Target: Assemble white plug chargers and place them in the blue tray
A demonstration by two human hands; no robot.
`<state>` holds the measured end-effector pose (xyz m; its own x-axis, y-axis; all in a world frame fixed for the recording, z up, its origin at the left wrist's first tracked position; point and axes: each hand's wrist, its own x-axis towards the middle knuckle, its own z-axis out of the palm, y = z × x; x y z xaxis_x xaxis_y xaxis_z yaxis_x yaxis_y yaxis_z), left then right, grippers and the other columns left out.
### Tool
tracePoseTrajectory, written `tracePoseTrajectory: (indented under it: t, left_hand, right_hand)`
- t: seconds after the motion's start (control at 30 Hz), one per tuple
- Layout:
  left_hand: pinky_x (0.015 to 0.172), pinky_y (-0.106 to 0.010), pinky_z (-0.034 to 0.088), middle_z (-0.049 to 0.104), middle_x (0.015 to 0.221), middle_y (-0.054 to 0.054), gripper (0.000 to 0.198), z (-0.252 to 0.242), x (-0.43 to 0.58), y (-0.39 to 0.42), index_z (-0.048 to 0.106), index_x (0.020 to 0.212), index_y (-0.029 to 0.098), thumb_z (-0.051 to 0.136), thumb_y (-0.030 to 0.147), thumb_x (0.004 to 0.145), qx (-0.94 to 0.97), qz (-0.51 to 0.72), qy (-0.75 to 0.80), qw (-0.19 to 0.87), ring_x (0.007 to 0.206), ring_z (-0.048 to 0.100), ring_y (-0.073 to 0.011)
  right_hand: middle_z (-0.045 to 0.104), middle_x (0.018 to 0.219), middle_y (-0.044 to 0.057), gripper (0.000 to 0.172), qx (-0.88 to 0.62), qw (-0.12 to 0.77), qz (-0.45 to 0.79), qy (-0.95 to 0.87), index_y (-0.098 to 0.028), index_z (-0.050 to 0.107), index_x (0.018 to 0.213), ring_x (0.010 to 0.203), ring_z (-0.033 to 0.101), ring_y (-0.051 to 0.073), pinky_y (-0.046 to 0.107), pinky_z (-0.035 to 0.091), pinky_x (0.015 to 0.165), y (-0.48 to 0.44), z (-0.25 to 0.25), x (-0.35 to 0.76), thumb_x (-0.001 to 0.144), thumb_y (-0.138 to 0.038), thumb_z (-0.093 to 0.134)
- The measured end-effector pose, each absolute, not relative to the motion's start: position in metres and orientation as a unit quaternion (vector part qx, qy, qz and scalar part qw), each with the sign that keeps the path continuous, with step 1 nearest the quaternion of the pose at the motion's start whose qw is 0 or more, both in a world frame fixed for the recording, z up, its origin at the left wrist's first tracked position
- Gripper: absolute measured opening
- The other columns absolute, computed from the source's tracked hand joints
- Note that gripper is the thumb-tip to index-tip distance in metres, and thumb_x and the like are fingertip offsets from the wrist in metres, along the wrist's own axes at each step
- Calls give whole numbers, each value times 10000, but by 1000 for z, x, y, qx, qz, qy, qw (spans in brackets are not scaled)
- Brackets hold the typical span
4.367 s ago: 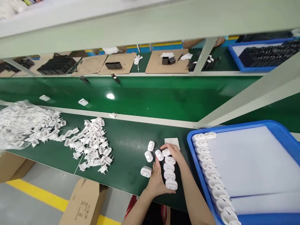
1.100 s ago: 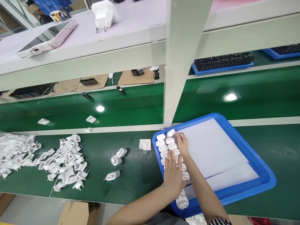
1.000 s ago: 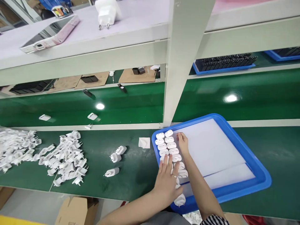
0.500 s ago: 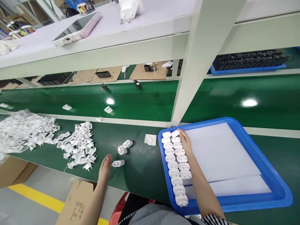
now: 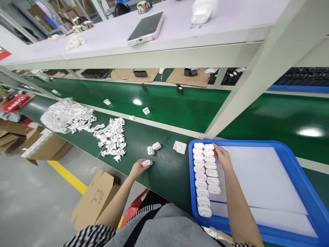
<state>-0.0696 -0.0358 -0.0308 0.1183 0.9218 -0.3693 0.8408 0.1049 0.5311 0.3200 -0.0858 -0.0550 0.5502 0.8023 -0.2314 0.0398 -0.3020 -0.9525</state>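
My left hand (image 5: 137, 169) is closed around the end of a white plug charger (image 5: 147, 163) lying on the green bench. Two more white chargers (image 5: 153, 148) lie just beyond it, close together. My right hand (image 5: 223, 157) is at the far end of the blue tray (image 5: 192, 178), its fingers on the end charger (image 5: 209, 146) of the right-hand column. Two columns of white chargers (image 5: 203, 192) stand along the tray's left side, pins up. White sheets (image 5: 259, 175) line the rest of the tray.
Left on the bench are a pile of white plug parts (image 5: 113, 139) and a clear bag (image 5: 65, 115) full of them. A folded white paper (image 5: 180, 147) lies beside the tray. A slanting post (image 5: 246, 82) and a shelf with a phone (image 5: 146, 27) stand beyond.
My left hand has moved onto the near charger and closed on it. The end charger under my right fingers now sits straighter in its column. The view has swung left.
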Motion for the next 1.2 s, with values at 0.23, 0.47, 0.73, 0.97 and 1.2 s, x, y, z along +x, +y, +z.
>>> tracePoseTrajectory:
  t: [0.23,0.47,0.73,0.97,1.2]
  left_hand:
    - [696,-257,408,543,940,-58,563,-42,-58,-23,411,1041,127,592,216,516,626,115,665,391,760,536,-153]
    - [904,-349,234,259,1242,-123,943,-36,-63,7,192,1203,124,656,231,389,734,115,539,396,1114,265,-247]
    - [877,-339,270,425,1126,-63,709,-35,-73,34,347,1118,173,625,271,473,803,20,433,409,1026,373,-231]
    - [898,-340,247,317,1210,-96,899,-42,-67,42,202,1197,147,638,288,424,836,14,386,390,1115,247,-248]
    - [827,-339,313,468,1022,-83,780,-35,-50,49,324,1098,134,634,269,395,885,-50,281,368,989,377,-250]
  right_hand:
    - [600,852,39,270,-738,460,391,-302,-216,606,770,782,527,209,350,412,687,-86,-42,325,562,-354,501]
    - [577,820,64,346,-769,419,206,-437,-182,515,954,664,526,174,320,412,614,-72,30,293,642,-304,430]
    - [316,1207,109,637,-617,140,388,-671,-216,295,1170,831,514,162,232,381,638,-2,10,122,582,-72,494]
    - [488,1021,105,381,-630,114,397,-657,-155,433,1025,863,497,188,288,360,716,10,-19,97,658,-60,389]
    - [308,1190,172,731,-668,273,463,-514,-77,184,1185,974,432,220,301,356,773,-37,-27,76,526,-44,501]
